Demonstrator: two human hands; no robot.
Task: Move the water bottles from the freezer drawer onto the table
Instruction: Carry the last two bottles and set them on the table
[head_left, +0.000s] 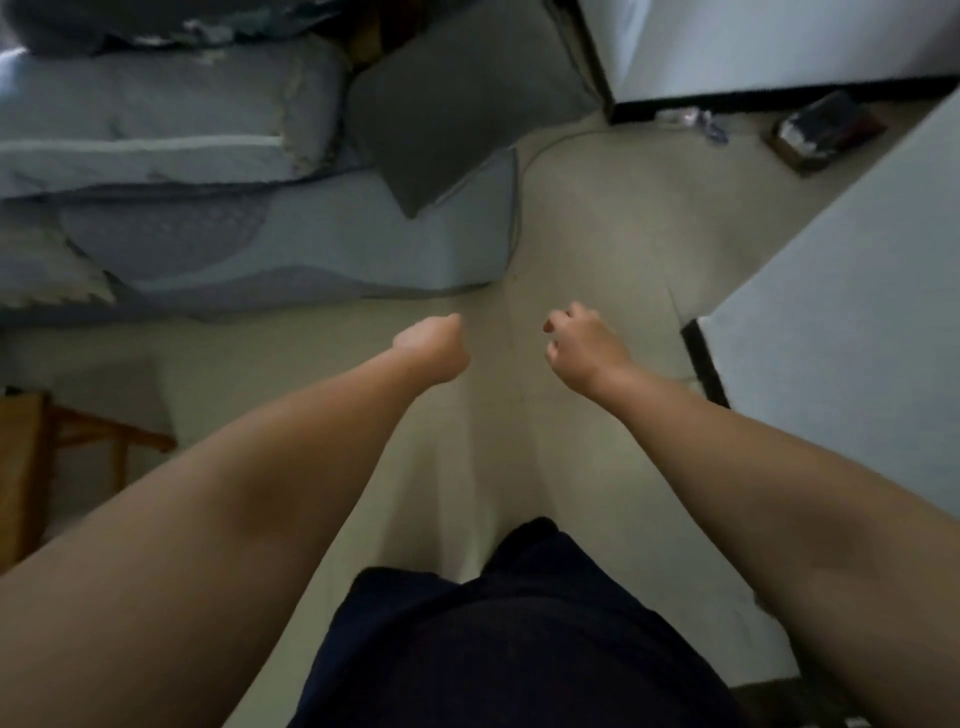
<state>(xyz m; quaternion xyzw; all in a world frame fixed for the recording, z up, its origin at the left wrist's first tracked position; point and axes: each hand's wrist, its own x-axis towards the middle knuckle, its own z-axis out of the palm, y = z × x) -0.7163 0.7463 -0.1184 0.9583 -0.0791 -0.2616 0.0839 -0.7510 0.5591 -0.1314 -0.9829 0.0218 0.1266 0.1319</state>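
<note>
**A:** Hands first. What is each grip doing?

**B:** Left hand (434, 347): fingers curled into a loose fist, nothing in it. Right hand (582, 348): fingers bent under, also holding nothing. Both arms reach forward over the floor (597, 218), hands near each other but apart. No bottle in either.

**A:** And the water bottles?

**B:** Not visible from where the head camera looks. No freezer drawer to be seen either. A white appliance (769, 47) stands at the far right with a dark strip along its base; it could be the fridge, I judge, though blur keeps me from saying so firmly. A second white panel (852, 322) juts in nearer on the right, possibly an open door. I cannot tell.

**A:** What else lies around?

**B:** Bedding on the left: a blue-grey mattress (322, 244) low on the floor, a folded quilt (156, 114) on it, a grey pillow (457, 114) leaning at its end. A wooden chair (31, 467) shows partly at the left edge; no tabletop in sight. Small dark clutter (826, 130) sits on the floor by the appliance base. The person's dark shorts (519, 639) fill the bottom.

**A:** Progress, then?

**B:** Nothing here shows a bottle placed anywhere. With both hands unloaded and facing toward the appliance, my guess is a walk to the freezer, either the opening trip or one between loads. How many bottles remain cannot be judged.
</note>
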